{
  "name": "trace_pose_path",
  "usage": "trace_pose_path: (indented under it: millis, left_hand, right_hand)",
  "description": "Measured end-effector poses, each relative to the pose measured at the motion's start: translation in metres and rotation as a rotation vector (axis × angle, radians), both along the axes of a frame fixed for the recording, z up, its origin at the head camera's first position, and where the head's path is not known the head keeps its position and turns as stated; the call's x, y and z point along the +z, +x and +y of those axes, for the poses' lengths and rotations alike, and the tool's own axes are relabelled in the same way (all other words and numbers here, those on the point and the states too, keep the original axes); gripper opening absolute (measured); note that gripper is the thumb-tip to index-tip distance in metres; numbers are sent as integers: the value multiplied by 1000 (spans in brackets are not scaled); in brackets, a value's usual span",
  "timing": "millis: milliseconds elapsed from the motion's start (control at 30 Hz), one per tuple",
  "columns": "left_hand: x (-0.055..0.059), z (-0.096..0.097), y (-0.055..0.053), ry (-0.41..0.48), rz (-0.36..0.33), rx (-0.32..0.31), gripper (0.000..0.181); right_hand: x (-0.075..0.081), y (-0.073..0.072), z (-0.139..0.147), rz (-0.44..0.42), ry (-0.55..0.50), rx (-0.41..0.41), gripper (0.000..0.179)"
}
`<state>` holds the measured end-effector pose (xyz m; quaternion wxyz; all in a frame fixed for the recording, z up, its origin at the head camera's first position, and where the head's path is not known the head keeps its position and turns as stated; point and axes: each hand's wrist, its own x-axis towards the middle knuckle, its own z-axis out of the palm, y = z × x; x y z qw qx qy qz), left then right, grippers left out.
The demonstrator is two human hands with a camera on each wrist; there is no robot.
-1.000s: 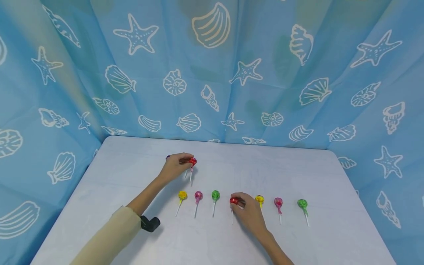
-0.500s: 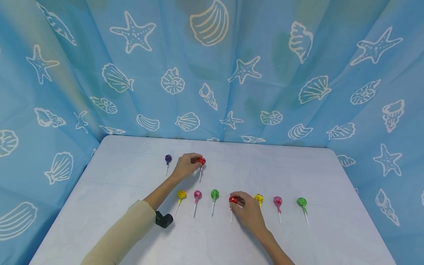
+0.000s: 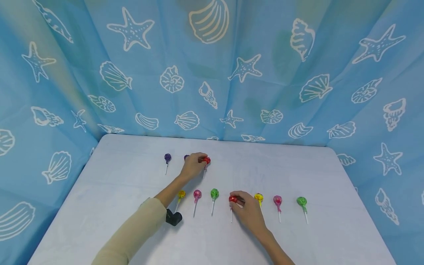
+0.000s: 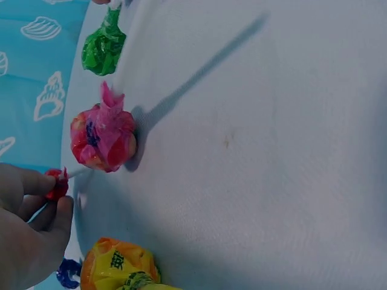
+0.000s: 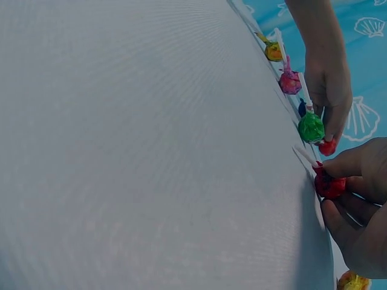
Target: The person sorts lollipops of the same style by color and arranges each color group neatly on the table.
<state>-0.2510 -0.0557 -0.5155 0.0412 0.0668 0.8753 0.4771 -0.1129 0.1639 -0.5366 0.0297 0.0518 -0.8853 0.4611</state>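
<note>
My left hand (image 3: 194,167) pinches a red lollipop (image 3: 207,160) by its wrapped head at the back of the table, the stick pointing toward me. In the left wrist view, thumb and fingers grip that red lollipop (image 4: 57,185). Just left of it a purple lollipop (image 3: 186,157) is partly hidden by the hand; another purple lollipop (image 3: 167,157) lies farther left. My right hand (image 3: 248,211) holds a second red lollipop (image 3: 233,199) in the front row, its head between thumb and fingers, as the right wrist view also shows (image 5: 330,184).
Left of my right hand lie yellow (image 3: 181,194), pink (image 3: 197,194) and green (image 3: 214,193) lollipops. To its right are yellow (image 3: 259,197), pink (image 3: 277,200) and green (image 3: 301,201) ones. A blue shell-print curtain (image 3: 205,73) hangs behind the white table (image 3: 132,158).
My left hand has moved right along the back with its red lollipop, and the purple lollipops left of it have come into sight. My right hand has stayed in place on the other red lollipop.
</note>
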Motion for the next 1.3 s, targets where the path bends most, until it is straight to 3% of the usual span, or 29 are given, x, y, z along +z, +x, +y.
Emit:
trace_pose_path:
  millis: [400, 1000, 1300]
  left_hand:
    - [0, 6, -2, -58, -2, 35, 31]
    - [2, 6, 2, -100, 35, 13, 28]
    - [0, 6, -1, -107, 37, 3, 29]
  right_hand:
    - [-1, -2, 0, -5, 13, 0, 29]
    - [0, 0, 1, 19, 5, 20, 28]
    - [20, -13, 9, 77, -70, 30, 28]
